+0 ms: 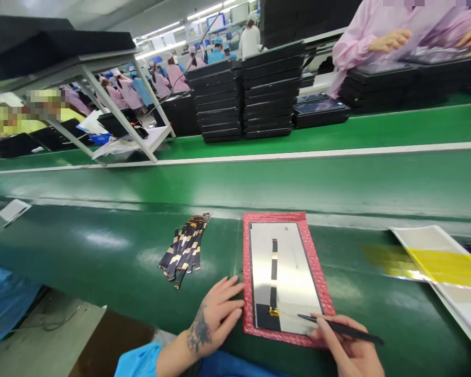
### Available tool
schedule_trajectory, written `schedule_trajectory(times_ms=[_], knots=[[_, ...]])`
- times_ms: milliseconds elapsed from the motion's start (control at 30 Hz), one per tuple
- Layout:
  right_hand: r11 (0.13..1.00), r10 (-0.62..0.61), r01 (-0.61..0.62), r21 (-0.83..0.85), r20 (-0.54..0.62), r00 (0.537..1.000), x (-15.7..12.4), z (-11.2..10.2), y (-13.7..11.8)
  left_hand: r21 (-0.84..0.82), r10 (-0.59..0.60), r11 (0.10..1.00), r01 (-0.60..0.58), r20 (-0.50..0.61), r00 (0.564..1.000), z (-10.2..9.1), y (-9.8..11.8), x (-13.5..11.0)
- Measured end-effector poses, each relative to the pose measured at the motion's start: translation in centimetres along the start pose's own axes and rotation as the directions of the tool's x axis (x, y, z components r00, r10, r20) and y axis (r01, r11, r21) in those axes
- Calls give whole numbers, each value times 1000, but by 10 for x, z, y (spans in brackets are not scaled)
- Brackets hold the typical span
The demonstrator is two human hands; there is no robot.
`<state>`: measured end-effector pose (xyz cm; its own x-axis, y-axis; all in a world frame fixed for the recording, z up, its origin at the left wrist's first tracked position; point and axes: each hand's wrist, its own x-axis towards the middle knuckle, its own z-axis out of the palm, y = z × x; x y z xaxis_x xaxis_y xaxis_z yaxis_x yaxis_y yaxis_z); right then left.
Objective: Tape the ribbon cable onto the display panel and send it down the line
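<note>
A flat display panel (290,272) with a pale silvery back lies on a pink bubble-wrap sheet (316,267) in front of me. Along the panel runs a dark flex cable (274,269), its near end at a gold-coloured connector by the black lower corner. My left hand (222,309) rests flat with fingers stretched out, fingertips at the left edge of the pink sheet. Black tweezers (347,331) are held in my right hand (349,348), their tips pointing left over the panel's lower right part. Left of the panel lies a loose pile of flex cables (186,246).
On the right are white sheets (447,251) with a strip of yellow film (443,266). Stacks of black trays (272,89) stand on the green conveyor (227,175) beyond. A metal rack (121,110) is at left. A co-worker in pink (361,36) works across the line.
</note>
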<state>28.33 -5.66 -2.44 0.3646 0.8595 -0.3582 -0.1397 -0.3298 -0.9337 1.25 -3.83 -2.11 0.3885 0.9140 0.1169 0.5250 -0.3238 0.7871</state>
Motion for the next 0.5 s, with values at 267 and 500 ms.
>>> schedule_trajectory(times_ms=[267,500], knots=[[999,-2,7,54,-92,996,22,-7,-9,-859,-619,100,503,342,707,-1,39,24],[984,-1,-29,177,165,986,16,12,3,-768,-629,174,616,395,670,3,44,66]])
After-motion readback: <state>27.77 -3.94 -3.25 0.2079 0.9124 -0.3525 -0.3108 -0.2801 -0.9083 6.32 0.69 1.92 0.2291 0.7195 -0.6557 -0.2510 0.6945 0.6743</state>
